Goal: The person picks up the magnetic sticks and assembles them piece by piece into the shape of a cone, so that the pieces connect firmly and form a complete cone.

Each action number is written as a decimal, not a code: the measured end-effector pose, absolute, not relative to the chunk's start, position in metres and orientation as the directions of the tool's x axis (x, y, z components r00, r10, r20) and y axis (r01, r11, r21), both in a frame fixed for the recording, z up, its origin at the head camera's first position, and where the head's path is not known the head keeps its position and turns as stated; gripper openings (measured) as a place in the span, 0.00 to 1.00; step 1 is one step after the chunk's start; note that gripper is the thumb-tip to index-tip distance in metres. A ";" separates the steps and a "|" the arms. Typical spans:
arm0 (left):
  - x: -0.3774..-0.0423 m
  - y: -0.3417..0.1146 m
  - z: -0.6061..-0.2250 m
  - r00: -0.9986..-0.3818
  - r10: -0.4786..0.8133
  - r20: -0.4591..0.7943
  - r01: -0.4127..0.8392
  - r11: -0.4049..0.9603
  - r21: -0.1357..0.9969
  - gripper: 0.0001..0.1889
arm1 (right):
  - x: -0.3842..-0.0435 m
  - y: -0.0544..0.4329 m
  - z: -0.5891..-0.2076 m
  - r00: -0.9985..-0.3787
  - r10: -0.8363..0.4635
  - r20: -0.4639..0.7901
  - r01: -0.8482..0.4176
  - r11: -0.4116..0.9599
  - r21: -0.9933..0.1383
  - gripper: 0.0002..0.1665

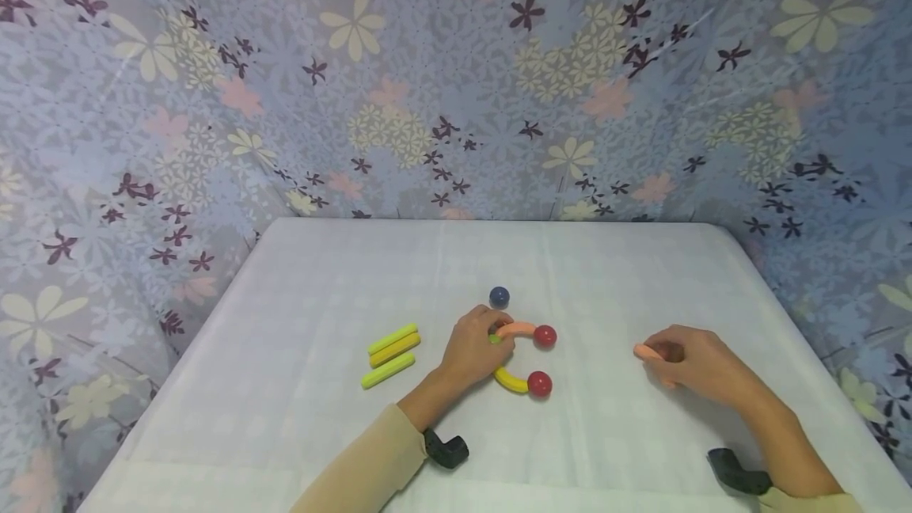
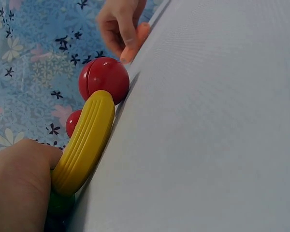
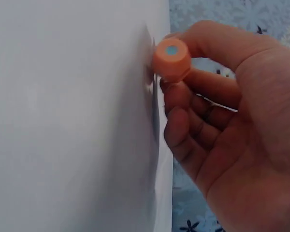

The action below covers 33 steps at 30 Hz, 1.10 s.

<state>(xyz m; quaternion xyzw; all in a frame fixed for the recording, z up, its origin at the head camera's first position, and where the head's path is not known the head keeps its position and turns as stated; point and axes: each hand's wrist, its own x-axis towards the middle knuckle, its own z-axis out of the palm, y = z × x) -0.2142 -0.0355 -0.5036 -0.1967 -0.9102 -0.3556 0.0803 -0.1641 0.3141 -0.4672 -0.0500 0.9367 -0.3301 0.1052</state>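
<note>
My left hand (image 1: 479, 345) grips a green ball (image 2: 62, 204), mostly hidden by the fingers, where a curved orange rod (image 1: 516, 328) and a curved yellow rod (image 1: 510, 380) come together. A red ball (image 1: 545, 336) sits at the orange rod's far end. Another red ball (image 1: 539, 385) is on the tip of the yellow one. Farther right, my right hand (image 1: 701, 362) pinches a separate orange rod (image 3: 172, 59) between thumb and fingers, just above the table. That rod's end shows a small bluish disc in the right wrist view; part of it is hidden by the hand.
Left of my left hand lie several straight rods, including a yellow rod (image 1: 395, 350) between two yellow-green ones, the nearer being this rod (image 1: 388, 371). A dark blue ball (image 1: 499, 297) rests beyond the left fingertips. White cloth covers the table (image 1: 285, 418); floral fabric (image 1: 427, 85) hangs behind.
</note>
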 end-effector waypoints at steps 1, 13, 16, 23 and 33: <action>-0.214 -0.035 -0.503 -0.910 0.301 0.285 0.415 0.670 0.616 0.12 | -0.165 0.312 -0.467 -0.973 -0.169 -0.160 -0.027 0.767 -0.641 0.32; -0.216 -0.035 -0.505 -0.906 0.309 0.288 0.422 0.667 0.614 0.11 | -0.176 0.272 -0.468 -0.961 -0.273 -0.047 -0.180 0.744 -0.644 0.23; -0.216 -0.035 -0.505 -0.905 0.310 0.290 0.425 0.664 0.615 0.11 | -0.179 0.261 -0.466 -0.954 -0.295 -0.047 -0.201 0.750 -0.630 0.20; -0.216 -0.036 -0.507 -0.906 0.308 0.290 0.423 0.671 0.608 0.11 | -0.185 0.240 -0.467 -0.947 -0.314 -0.061 -0.214 0.764 -0.609 0.16; -0.216 -0.034 -0.507 -0.907 0.310 0.286 0.421 0.680 0.600 0.11 | -0.191 0.221 -0.470 -0.961 -0.269 -0.061 -0.175 0.766 -0.618 0.13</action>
